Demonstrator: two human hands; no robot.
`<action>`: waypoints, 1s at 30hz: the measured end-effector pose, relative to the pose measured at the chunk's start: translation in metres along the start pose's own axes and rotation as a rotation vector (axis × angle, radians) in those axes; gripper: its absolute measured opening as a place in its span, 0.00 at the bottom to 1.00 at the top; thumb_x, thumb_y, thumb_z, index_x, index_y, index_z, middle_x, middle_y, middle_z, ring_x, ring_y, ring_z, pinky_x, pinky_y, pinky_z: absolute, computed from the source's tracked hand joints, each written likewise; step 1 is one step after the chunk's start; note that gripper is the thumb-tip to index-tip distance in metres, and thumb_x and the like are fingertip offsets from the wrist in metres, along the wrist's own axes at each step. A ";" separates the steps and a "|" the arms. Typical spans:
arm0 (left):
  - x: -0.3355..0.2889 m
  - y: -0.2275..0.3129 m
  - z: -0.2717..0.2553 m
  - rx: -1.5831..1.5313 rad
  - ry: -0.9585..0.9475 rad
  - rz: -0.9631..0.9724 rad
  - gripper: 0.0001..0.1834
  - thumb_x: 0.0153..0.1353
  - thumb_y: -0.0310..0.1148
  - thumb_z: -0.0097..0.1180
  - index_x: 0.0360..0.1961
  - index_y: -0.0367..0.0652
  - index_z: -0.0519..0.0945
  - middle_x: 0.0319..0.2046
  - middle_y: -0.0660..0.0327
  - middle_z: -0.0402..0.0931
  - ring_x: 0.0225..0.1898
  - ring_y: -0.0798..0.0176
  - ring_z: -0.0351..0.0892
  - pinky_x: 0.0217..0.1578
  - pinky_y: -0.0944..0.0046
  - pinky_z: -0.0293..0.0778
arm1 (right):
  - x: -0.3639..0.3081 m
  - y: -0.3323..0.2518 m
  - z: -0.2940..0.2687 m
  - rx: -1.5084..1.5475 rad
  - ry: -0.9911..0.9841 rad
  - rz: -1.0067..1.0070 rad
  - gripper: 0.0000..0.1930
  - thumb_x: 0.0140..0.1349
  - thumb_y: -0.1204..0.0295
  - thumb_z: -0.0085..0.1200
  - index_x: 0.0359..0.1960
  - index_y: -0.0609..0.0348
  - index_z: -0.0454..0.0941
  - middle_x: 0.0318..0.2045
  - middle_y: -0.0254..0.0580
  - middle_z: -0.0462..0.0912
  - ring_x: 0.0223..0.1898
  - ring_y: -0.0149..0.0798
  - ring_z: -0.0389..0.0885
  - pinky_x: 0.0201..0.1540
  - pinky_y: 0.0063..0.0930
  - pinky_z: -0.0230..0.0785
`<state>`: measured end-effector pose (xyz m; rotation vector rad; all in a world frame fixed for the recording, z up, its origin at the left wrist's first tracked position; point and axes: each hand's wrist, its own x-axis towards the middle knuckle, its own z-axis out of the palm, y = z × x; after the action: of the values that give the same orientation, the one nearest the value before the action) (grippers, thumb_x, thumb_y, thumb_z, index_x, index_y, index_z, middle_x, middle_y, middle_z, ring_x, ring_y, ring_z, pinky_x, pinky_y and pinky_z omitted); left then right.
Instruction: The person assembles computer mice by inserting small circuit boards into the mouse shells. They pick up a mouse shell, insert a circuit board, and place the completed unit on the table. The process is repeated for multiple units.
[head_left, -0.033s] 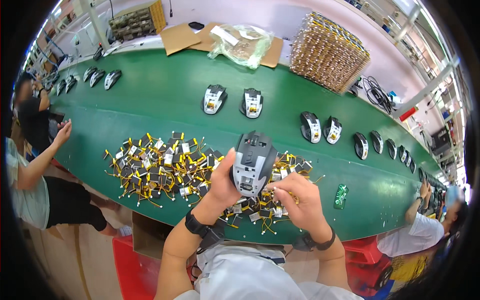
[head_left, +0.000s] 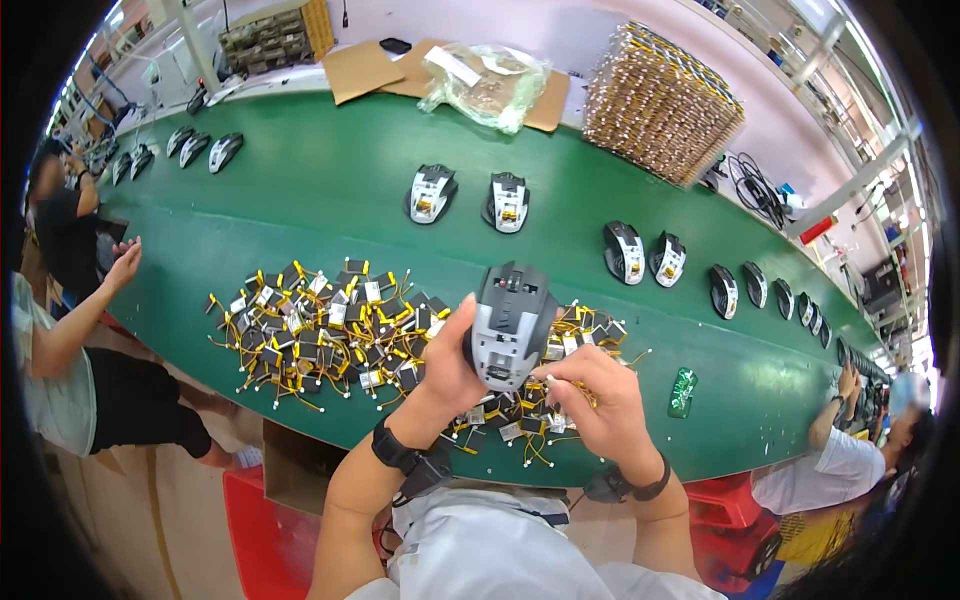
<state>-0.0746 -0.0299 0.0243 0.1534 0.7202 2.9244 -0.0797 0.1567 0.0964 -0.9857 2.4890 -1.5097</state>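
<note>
My left hand (head_left: pixel 452 368) is wrapped round the left side of a black and grey computer mouse (head_left: pixel 505 318), held above the bench. Part of the mouse's upper shell is off, and a recess with small parts shows at its near end. Close to that near end, my right hand (head_left: pixel 602 405) pinches a small white plug (head_left: pixel 549 380) between thumb and forefinger. Whatever the plug is attached to is hidden by the fingers. Below both hands spreads a heap of small battery packs (head_left: pixel 338 314) with yellow tape, thin leads and white plugs.
More opened mice (head_left: pixel 432 195) stand along the green bench (head_left: pixel 330 215). A small green circuit board (head_left: pixel 682 392) lies right of the heap. At the back are cardboard (head_left: pixel 362 72), a plastic bag (head_left: pixel 487 90) and a stacked bundle (head_left: pixel 660 105). Co-workers (head_left: pixel 75 380) sit on either side.
</note>
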 end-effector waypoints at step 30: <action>0.004 0.003 -0.013 0.052 0.164 0.136 0.35 0.71 0.54 0.34 0.66 0.35 0.64 0.61 0.42 0.69 0.53 0.45 0.78 0.53 0.49 0.77 | -0.002 0.058 0.023 0.631 -0.110 0.359 0.11 0.70 0.76 0.49 0.46 0.71 0.81 0.32 0.43 0.85 0.32 0.28 0.82 0.35 0.21 0.75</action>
<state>-0.0802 -0.0377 0.0148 -0.0349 0.8419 3.0764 -0.0974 0.1581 0.0363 -0.4685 1.7827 -1.8543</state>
